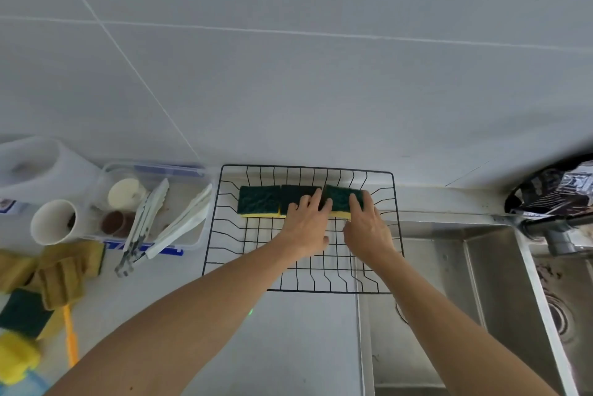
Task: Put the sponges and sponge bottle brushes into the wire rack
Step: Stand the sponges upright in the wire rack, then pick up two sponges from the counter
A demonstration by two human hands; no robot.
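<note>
Three green-topped sponges [259,204] lay in a row along the far side of the black wire rack [378,291], which straddled the counter and sink edge [365,341]. The left hand [307,225] rested flat, fingers spread, on the middle sponge [296,194]; the right hand [365,229] pressed the rightmost sponge [340,197] (open-fingered, gripping nothing). More sponges [25,312] and a bottle brush [71,341] waited far left.

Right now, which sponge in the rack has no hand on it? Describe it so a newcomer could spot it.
Find the black wire rack on the counter beside the steel sink. Three green-topped, yellow-bottomed sponges lie in a row along its far side. The untouched sponge is the leftmost; the left hand and right hand rest on the other two.
</note>
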